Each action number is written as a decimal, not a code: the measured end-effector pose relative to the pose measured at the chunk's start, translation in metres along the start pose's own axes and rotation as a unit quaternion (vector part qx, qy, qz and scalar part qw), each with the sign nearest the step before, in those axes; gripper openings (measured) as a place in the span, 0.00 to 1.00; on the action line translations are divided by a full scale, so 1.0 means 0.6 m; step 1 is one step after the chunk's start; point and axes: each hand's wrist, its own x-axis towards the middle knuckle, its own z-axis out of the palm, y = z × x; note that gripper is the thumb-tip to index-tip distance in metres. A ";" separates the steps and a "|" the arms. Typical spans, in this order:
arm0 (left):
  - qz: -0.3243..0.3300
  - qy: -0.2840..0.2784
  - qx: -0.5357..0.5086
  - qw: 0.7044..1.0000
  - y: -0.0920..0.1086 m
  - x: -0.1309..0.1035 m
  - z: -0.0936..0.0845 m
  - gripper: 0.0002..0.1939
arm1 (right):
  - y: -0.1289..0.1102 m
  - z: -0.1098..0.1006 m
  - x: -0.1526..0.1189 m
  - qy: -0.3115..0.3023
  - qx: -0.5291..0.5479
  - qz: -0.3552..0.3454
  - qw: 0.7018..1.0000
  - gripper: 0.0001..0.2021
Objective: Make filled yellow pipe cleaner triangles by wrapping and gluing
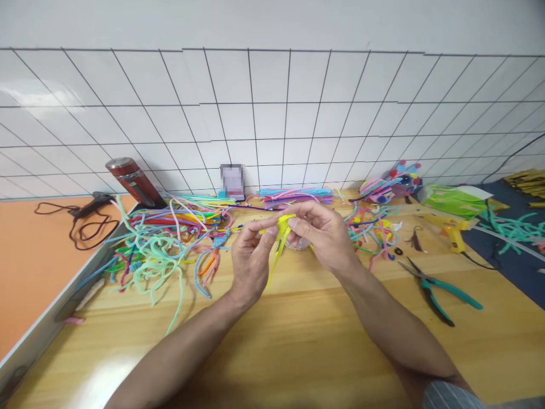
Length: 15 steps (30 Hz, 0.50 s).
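I see both hands up over the counter (298,341): left hand (251,255) & right hand (321,233) each pinch the yellow pipe cleaner (281,236), held btwn the two grips, tail hanging below.

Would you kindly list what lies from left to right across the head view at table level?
Black cable → red flask → pile of pipe cleaners → left hand → right hand → teal-handled pliers → green bag.

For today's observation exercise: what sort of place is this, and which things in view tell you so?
Probably a craft workbench: a heap of pipe cleaners on a wooden table, a glue gun and pliers. Both hands hold a yellow pipe cleaner.
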 end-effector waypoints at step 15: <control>-0.033 -0.052 -0.019 0.998 0.002 -0.006 0.009 0.12 | 0.008 -0.024 0.015 0.035 -0.067 0.004 0.997 0.12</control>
